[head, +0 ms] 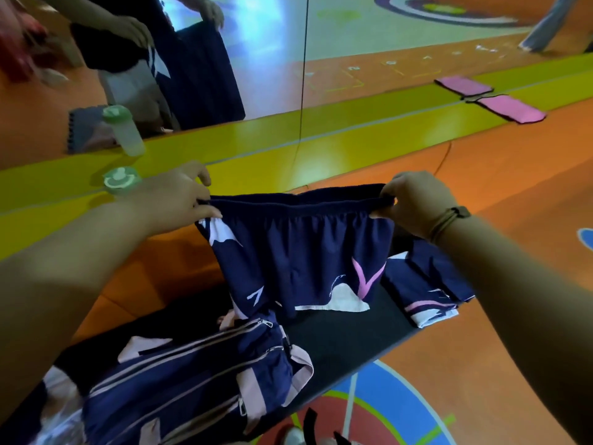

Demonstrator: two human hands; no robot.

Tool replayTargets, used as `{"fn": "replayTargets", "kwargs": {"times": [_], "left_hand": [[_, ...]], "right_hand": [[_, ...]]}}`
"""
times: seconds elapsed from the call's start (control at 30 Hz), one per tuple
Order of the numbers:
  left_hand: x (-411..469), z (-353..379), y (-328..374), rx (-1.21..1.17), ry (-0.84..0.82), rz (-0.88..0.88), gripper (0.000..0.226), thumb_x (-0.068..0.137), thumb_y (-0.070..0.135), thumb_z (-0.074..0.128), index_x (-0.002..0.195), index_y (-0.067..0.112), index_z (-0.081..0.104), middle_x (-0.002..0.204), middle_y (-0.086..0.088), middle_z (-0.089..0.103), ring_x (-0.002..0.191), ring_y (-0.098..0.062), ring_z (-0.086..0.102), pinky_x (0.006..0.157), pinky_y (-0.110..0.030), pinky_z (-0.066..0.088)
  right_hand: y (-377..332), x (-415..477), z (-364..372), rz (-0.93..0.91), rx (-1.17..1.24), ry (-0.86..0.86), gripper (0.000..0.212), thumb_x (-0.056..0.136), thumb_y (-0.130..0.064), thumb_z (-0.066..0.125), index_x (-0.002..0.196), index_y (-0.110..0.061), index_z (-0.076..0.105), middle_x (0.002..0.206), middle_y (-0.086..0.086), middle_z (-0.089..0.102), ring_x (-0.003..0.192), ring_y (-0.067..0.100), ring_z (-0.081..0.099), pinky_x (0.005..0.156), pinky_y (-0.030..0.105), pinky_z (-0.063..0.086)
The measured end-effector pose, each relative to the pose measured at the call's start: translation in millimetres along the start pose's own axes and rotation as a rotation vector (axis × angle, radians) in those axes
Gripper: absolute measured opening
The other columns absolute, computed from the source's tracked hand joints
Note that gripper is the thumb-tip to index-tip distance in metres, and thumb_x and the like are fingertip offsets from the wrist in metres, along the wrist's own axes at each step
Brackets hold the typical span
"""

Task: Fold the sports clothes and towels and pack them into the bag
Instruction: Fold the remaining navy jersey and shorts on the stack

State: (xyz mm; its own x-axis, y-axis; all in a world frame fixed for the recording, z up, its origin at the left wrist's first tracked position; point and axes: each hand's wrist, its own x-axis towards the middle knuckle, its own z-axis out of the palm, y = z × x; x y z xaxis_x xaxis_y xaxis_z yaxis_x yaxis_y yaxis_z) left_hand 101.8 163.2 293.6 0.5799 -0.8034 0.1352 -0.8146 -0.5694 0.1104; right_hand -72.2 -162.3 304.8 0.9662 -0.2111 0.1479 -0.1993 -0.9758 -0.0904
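I hold a pair of navy sports shorts with white and pink markings up by the waistband, hanging above a black mat. My left hand pinches the waistband's left end and my right hand grips its right end. Below them on the mat lies a navy sports bag with pale pink straps and zips. A folded navy garment with pink and white stripes rests on the mat's right end.
A green-lidded bottle stands on the yellow floor strip by a wall mirror that reflects me. A pink mat lies at the far right. Orange floor surrounds the black mat. Crumpled pale fabric sits left of the bag.
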Motion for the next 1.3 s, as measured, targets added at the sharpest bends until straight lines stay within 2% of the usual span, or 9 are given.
{"fn": "replayTargets", "kwargs": {"times": [0.07,0.17,0.33,0.57,0.73,0.93,1.07,1.2,1.3], "left_hand": [[3,1,-1,-0.041,-0.036,0.015,0.039,0.081,0.046,0.067,0.072,0.008,0.069,0.121,-0.009,0.059,0.089,-0.026,0.062,0.076,-0.04,0.049],[0,1,-6,-0.075,-0.095,-0.023,0.062,0.076,0.07,0.049,0.073,0.011,0.065,0.082,-0.006,0.065,0.075,-0.023,0.059,0.066,-0.043,0.049],[0,-6,-10,-0.19,0.01,-0.176,0.044,0.071,0.049,0.072,0.064,0.009,0.057,0.062,-0.008,0.053,0.056,-0.018,0.042,0.051,-0.032,0.027],[2,-12,-17,-0.321,0.17,-0.183,0.041,0.065,0.032,0.082,0.054,0.014,0.047,0.057,0.001,0.047,0.052,-0.011,0.039,0.047,-0.025,0.026],[5,-9,-21,-0.398,0.217,-0.182,0.038,0.064,0.023,0.085,0.062,0.011,0.05,0.066,-0.001,0.053,0.057,-0.009,0.045,0.051,-0.023,0.033],[7,-3,-24,-0.37,0.16,-0.144,0.033,0.079,0.027,0.074,0.109,0.026,0.063,0.102,-0.003,0.058,0.088,-0.022,0.051,0.073,-0.033,0.041],[7,-1,-32,-0.264,0.146,-0.099,0.026,0.083,0.032,0.068,0.102,0.015,0.067,0.092,-0.005,0.058,0.083,-0.025,0.053,0.071,-0.039,0.044],[6,2,-34,-0.139,0.103,-0.079,0.024,0.086,0.041,0.062,0.1,0.022,0.064,0.092,0.001,0.057,0.083,-0.023,0.054,0.062,-0.035,0.042],[4,3,-31,-0.082,0.213,-0.032,0.014,0.088,0.029,0.065,0.099,0.021,0.065,0.094,0.0,0.058,0.086,-0.026,0.053,0.058,-0.033,0.039]], "right_hand": [[0,0,2,-0.007,0.007,0.016,0.029,0.076,-0.03,0.076,0.091,-0.006,0.073,0.093,0.019,0.065,0.085,0.036,0.06,0.071,0.036,0.045],[1,1,3,0.0,0.04,0.035,0.027,0.076,-0.029,0.075,0.089,-0.005,0.073,0.093,0.018,0.067,0.084,0.036,0.061,0.072,0.036,0.045],[-1,-4,2,0.047,0.178,0.016,0.028,0.077,-0.035,0.073,0.083,-0.008,0.075,0.086,0.012,0.069,0.076,0.029,0.06,0.067,0.036,0.046],[-9,-8,-8,0.201,0.36,0.059,0.022,0.067,-0.032,0.082,0.074,-0.012,0.075,0.07,0.01,0.068,0.067,0.026,0.061,0.063,0.035,0.045],[-14,-12,-9,0.295,0.495,0.208,0.039,0.057,-0.023,0.088,0.058,-0.02,0.05,0.056,-0.004,0.049,0.054,0.013,0.043,0.051,0.027,0.032],[-17,-14,1,0.213,0.535,0.195,0.036,0.064,-0.026,0.084,0.088,-0.03,0.058,0.075,0.001,0.061,0.063,0.02,0.056,0.062,0.032,0.044],[-22,-17,1,0.113,0.352,0.164,0.017,0.074,-0.025,0.078,0.089,-0.021,0.073,0.073,-0.002,0.063,0.069,0.02,0.057,0.064,0.03,0.041],[-19,-15,9,0.053,0.239,0.143,0.016,0.079,-0.023,0.073,0.094,-0.018,0.074,0.088,0.005,0.07,0.075,0.026,0.059,0.065,0.032,0.042],[-17,-15,15,0.025,0.24,0.243,0.012,0.081,-0.018,0.071,0.092,-0.015,0.071,0.092,0.007,0.067,0.077,0.03,0.059,0.063,0.03,0.04]]}}
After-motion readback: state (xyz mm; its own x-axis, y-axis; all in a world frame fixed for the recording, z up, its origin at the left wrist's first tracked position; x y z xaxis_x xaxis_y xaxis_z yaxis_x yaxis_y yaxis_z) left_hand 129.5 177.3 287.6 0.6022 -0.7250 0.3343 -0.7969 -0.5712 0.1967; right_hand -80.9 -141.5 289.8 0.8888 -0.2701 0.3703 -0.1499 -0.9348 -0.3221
